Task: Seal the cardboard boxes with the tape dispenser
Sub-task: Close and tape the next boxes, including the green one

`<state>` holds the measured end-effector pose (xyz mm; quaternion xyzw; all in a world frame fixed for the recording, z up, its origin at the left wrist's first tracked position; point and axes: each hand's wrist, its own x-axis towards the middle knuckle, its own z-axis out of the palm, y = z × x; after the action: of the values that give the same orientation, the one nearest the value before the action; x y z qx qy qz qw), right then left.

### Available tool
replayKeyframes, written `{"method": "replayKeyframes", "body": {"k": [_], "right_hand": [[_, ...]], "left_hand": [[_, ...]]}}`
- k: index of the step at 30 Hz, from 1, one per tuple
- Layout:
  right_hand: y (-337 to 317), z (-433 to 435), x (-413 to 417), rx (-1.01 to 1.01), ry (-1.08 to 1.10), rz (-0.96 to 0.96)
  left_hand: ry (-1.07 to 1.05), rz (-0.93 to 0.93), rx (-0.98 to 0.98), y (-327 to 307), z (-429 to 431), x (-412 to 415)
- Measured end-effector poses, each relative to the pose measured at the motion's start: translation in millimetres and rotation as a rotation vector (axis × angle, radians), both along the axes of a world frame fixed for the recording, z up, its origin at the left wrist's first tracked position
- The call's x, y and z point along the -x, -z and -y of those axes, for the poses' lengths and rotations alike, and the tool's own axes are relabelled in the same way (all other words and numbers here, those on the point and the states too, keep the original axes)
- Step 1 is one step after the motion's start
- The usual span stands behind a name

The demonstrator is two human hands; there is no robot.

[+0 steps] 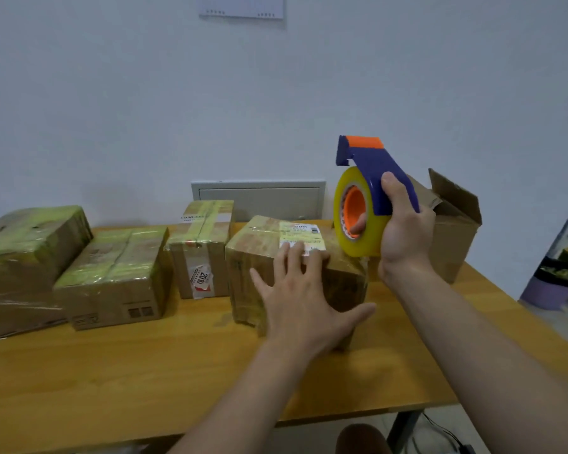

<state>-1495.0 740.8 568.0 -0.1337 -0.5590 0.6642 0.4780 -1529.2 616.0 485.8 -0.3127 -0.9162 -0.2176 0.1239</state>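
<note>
While aloft, dispenser upright (nose up)

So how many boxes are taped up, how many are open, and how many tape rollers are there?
Taped boxes: 4
Open box: 1
Tape dispenser: 1
Total: 6

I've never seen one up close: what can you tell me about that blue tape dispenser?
The tape dispenser is blue plastic with an orange top piece and hub, loaded with a yellowish tape roll. The right-hand grip holds it upright by the labelled box's right edge, thumb across the frame, a fingertip showing inside the hub.
</note>
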Motion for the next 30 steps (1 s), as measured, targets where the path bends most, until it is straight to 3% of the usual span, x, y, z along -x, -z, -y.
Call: {"method": "replayKeyframes", "body": {"k": [4,7,10,15,19,23,30], "right_hand": [[6,-2,-1,-0.021,-0.024,0.001],[6,-3,-4,-0.085,-0.086,0.018],[-2,-11,-7,-0.133,-0.199,0.046],[-16,-22,-7,-0.155,-0.42,0.149],[-18,-32,-5,-0.07,-0.666,0.236],[-24,-48,-8,-0.102,-0.86,0.385],[-33,-61,-6,-0.234,-1.037,0.463]], "left_hand": [[-0.126,0.028,-0.143,2,-23,6],[-0.099,-0.023,-0.227,5,-22,17],[0.119,0.005,-0.361,8,1,35],[0.506,0.299,-0.493,2,55,75],[0.552,0.416,-0.519,-4,84,99],[0.579,0.357,-0.464,-4,91,101],[0.582,0.317,-0.427,-13,73,93]]}}
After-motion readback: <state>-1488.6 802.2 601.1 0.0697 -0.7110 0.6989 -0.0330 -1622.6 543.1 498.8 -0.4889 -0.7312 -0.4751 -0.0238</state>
